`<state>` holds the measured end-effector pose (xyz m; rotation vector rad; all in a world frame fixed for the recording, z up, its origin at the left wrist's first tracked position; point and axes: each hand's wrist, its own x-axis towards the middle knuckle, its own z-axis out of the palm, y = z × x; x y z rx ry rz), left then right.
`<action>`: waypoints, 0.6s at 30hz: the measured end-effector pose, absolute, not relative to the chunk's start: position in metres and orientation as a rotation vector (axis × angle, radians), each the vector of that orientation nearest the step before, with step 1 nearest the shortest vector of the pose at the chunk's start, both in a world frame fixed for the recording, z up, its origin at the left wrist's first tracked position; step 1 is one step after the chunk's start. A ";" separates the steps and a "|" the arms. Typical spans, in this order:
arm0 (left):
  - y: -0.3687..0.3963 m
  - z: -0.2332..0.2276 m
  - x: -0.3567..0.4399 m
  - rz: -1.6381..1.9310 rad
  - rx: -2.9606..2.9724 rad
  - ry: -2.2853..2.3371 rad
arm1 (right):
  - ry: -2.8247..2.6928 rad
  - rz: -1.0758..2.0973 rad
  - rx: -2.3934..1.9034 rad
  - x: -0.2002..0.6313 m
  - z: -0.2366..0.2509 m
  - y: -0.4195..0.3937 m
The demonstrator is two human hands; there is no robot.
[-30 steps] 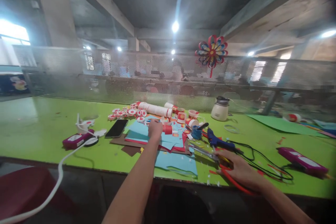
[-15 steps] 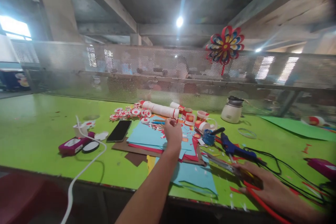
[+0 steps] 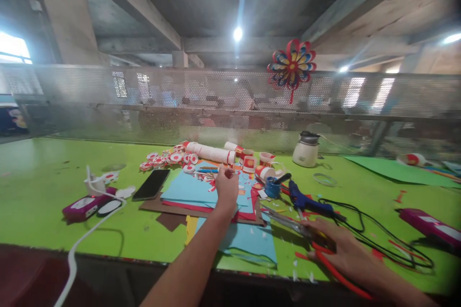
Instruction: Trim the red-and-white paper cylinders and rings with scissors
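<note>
My left hand point(image 3: 226, 189) is over a stack of light blue paper point(image 3: 190, 192), its fingers drawn together in a pinch. Whatever they may hold is too small to make out. Small red and white paper scraps lie beside these fingers on the blue sheets. At the lower right, my right hand point(image 3: 340, 249) is closed around the handles of a pair of scissors point(image 3: 288, 223). Their metal blades point left toward the papers. A blue glue gun point(image 3: 308, 201) lies just beyond the scissors, near a small blue pot point(image 3: 272, 188).
Behind the papers are a white paper roll point(image 3: 211, 152), red-and-white discs point(image 3: 175, 157) and several paper cups point(image 3: 249, 163). A phone point(image 3: 151, 184) and a purple power strip point(image 3: 86, 205) lie left. A jug point(image 3: 306, 149) stands near the mesh partition point(image 3: 162, 105); black cable loops lie right.
The view has turned slightly right, so the table and its things sit further left in the picture. Both hands keep about the same positions over the table.
</note>
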<state>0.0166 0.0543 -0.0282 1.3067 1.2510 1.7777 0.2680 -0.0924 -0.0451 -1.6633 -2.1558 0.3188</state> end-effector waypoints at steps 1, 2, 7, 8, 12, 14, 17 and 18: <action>0.052 -0.029 0.019 1.748 1.380 1.273 | -2.166 0.313 -1.649 0.268 -0.045 -0.093; 0.049 -0.031 0.022 1.722 1.440 1.285 | -2.167 0.303 -1.639 0.268 -0.045 -0.093; 0.036 -0.042 0.033 1.464 1.977 1.462 | -2.140 0.322 -1.558 0.267 -0.044 -0.095; 0.034 -0.044 0.033 1.395 2.047 1.508 | -2.133 0.319 -1.541 0.267 -0.043 -0.095; 0.031 -0.045 0.031 1.178 2.160 1.575 | -2.107 0.307 -1.503 0.267 -0.042 -0.097; 0.033 -0.041 0.031 1.045 2.211 1.574 | -2.100 0.317 -1.492 0.266 -0.042 -0.096; 0.040 -0.032 0.035 0.860 2.256 1.537 | -2.110 0.318 -1.476 0.266 -0.044 -0.095; 0.043 -0.030 0.036 0.820 2.260 1.519 | -2.110 0.315 -1.473 0.266 -0.044 -0.095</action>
